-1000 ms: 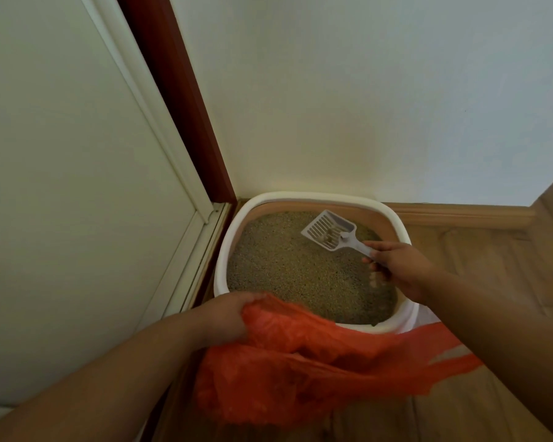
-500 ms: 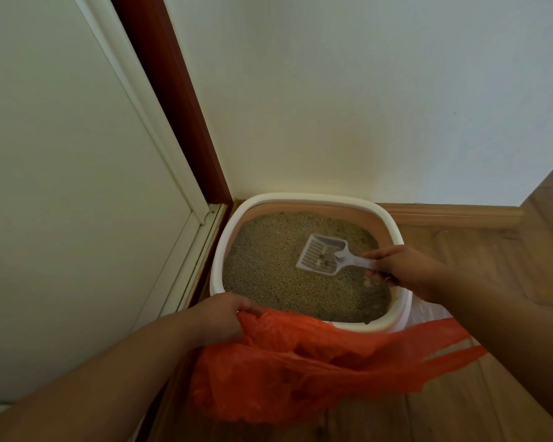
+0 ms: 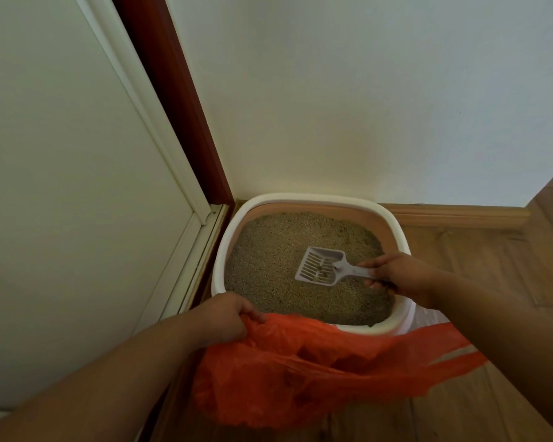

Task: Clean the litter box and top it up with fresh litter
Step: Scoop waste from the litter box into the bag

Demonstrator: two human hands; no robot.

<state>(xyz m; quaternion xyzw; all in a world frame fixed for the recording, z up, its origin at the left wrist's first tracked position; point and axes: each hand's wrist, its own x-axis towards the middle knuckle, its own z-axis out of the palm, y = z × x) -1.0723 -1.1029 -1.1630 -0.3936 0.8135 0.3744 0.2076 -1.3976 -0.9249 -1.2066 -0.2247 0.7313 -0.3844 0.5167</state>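
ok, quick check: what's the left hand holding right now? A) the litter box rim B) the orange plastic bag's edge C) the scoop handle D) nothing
B: the left hand grips the edge of the orange plastic bag in front of the litter box, while the right hand holds the scoop by its handle over the litter.

A pale wall [image 3: 348, 90] fills the back, with a wood skirting [image 3: 460, 213] along its foot. On the left stands a white door [image 3: 61, 186] in a white frame — beside it a dark red post [image 3: 173, 100]. The floor [image 3: 479, 260] is wood plank.
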